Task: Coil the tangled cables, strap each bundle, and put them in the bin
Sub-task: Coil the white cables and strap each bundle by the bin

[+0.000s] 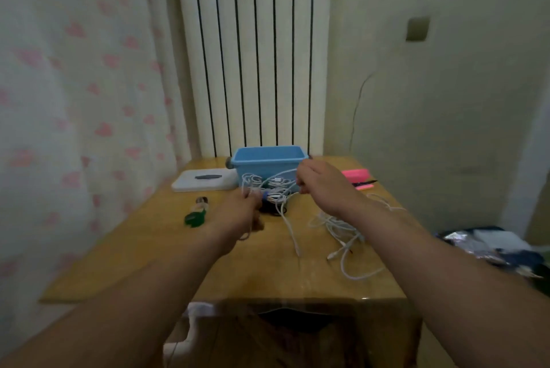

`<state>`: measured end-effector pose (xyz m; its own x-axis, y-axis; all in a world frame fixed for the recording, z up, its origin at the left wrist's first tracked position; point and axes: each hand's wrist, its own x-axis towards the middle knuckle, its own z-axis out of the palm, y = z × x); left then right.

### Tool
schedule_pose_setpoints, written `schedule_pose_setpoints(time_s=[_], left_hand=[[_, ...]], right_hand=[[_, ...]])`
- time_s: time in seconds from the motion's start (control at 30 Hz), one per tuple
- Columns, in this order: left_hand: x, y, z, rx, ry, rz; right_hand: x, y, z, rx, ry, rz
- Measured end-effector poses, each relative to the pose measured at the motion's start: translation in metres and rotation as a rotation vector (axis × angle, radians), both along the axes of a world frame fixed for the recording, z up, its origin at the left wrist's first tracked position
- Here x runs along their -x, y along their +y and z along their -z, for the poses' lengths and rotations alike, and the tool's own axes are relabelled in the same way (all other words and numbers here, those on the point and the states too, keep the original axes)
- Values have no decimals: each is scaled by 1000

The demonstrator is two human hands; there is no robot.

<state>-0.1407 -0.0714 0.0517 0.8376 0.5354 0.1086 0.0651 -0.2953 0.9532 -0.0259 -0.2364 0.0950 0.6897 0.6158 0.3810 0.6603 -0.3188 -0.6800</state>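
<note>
head view, read from left to right. far left: a curtain [74, 99] printed with pink shapes hangs beside the wooden table [143, 254]. on the table's left part lie a flat white case [205, 180] and, nearer the viewer, a green strap-like item [195, 218] with a small roll just behind it; whether these are the task's straps cannot be told. centre-left: the left hand [238, 211] has its fingers curled round several strands of the white cable tangle [269, 184], which is lifted off the table between the two hands, just in front of the blue bin [269, 161]. a dark cable [272, 209] lies on the table beneath the tangle, and one white end trails down toward the viewer. behind the bin stands a white radiator [253, 55]. centre-right: the right hand [323, 186], raised beside the bin's front right corner, pinches a single strand drawn out of the tangle. right: a second heap of loose white cable [342, 229] sprawls on the table under the right forearm, uncoiled and unstrapped; beyond it lie pink items [355, 174] near the table's far edge. judged progress: early. no finished, strapped bundle shows anywhere, and the bin's inside is mostly hidden, so its contents cannot be told. the step in hand appears to be separating the strands; coiling, strapping and binning of every cable seem left to do.
</note>
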Motion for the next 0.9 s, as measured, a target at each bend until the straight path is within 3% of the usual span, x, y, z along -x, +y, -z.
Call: schedule_pose_setpoints(time_s=[0.07,0.1,0.2,0.37,0.5,0.57,0.73,0.83,0.9], left_hand=[[-3,-4,0,367,-89,55],[-2,-8,-3,460,-110,84],[-3,-19,-4,481,-120,207],[-4,-16,1,462,-143,205],[0,-13,4,349,-124,250],[2,-13,5,314,-122,176],[2,9,-23,709,-401,-20],[10,33,-41,455,-328,27],[15,39,-41,164,-183,28]], right_hand=[[15,5,5,-29,-15,-20],[22,9,9,-26,-53,-40],[40,21,29,15,-176,-103],[42,26,54,144,-402,-90],[40,26,58,221,-478,-65],[40,28,60,233,-482,-65],[23,15,67,362,-378,-19],[11,3,75,342,-268,-52],[10,2,71,318,-374,-37]])
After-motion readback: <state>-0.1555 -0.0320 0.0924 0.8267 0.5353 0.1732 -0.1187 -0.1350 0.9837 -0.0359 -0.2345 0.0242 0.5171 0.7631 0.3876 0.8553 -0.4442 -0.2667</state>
